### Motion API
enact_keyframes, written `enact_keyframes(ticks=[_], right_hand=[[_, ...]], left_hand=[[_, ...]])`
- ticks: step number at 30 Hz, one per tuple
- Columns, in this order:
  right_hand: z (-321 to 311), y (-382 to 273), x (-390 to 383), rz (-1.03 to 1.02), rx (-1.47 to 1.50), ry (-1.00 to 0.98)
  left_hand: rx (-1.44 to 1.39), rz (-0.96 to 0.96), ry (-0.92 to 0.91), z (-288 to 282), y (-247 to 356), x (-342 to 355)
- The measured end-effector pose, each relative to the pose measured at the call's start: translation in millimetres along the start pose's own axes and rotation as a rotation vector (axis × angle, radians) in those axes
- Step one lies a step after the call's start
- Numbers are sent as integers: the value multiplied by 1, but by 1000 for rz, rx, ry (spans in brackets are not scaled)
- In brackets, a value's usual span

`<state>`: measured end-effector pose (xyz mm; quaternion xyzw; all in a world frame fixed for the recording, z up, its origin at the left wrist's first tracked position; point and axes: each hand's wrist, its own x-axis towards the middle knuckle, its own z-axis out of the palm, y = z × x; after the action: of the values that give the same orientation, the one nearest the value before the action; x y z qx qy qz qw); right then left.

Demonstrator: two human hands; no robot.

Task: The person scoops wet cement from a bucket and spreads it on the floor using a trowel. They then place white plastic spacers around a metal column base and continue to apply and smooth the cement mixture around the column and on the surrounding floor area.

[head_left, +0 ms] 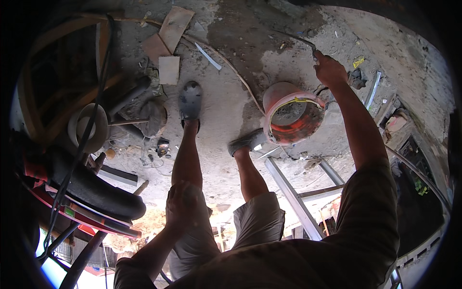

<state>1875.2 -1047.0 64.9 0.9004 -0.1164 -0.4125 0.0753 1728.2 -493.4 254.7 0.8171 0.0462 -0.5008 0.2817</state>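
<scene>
My right hand (pixel 331 71) is stretched far ahead to the right, its fingers closed round the handle of a trowel (pixel 302 40). The blade shows nearly edge-on as a thin dark strip, pointing left over damp grey ground. Below that hand stands a tilted orange-red bucket (pixel 280 91) with a worn rim, its inside smeared grey. Bent over my left knee, my left hand (pixel 183 200) lies on the shorts with nothing visible in it; shadow blurs its fingers. My dark shoes (pixel 191 101) are on the dusty floor, the right one close to the bucket.
Flat tile pieces (pixel 169 70) and a long thin cable or hose (pixel 231 67) lie ahead. On the left are a motorbike seat (pixel 91 185), a pale bucket (pixel 91 127) and a wooden frame (pixel 43 106). Metal bars (pixel 293 197) stand right of my legs, near a rough wall (pixel 414 53).
</scene>
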Motion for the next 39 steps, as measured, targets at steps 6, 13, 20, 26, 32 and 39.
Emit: enact_keyframes(ticks=[6,13,20,26,32,39], right_hand=[[-22,-3,52,84,-44,-24],[-78,19,47,14,-72,45],[-102,29,-14,-24,108,-23],[-24,-83,-29,-145,666,-129],[9,-202,66,240,982,10],[-26,-196,78,327,1422,-56]], left_hand=[[24,27,62,12,-5,0],[15,33,30,10,6,1],[46,170,-5,10,-10,-2],[137,339,-31,8,-25,-3],[243,405,-80,-3,-27,2],[-36,33,37,-3,-5,-2]])
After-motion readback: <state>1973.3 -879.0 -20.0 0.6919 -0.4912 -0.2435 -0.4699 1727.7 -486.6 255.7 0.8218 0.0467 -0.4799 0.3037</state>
